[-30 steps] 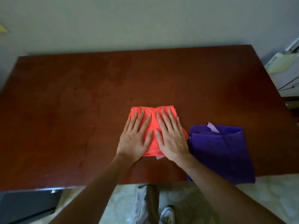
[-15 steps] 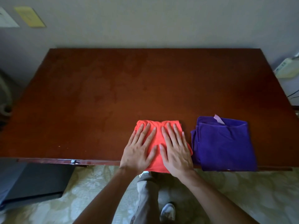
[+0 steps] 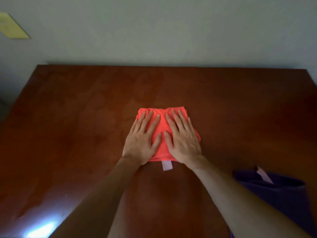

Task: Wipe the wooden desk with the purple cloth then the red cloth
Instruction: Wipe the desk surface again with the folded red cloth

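While purple cloth (image 3: 277, 191) lies apart, seemingly folded, L hand (image 3: 142, 141) & R hand (image 3: 183, 141) press flat, grip released, on red cloth (image 3: 162, 124).

- wooden desk (image 3: 85, 134): dark reddish wood, smooth and kinda glossy, glare at the near left corner
- red cloth (image 3: 162, 124): soft matt fabric, bit wrinkly
- purple cloth (image 3: 274, 189): matt fabric
- wall (image 3: 154, 31): plain matt paint

wall (image 3: 171, 31): plain grey-green | yellow note (image 3: 12, 26): upper left on wall | light: dim
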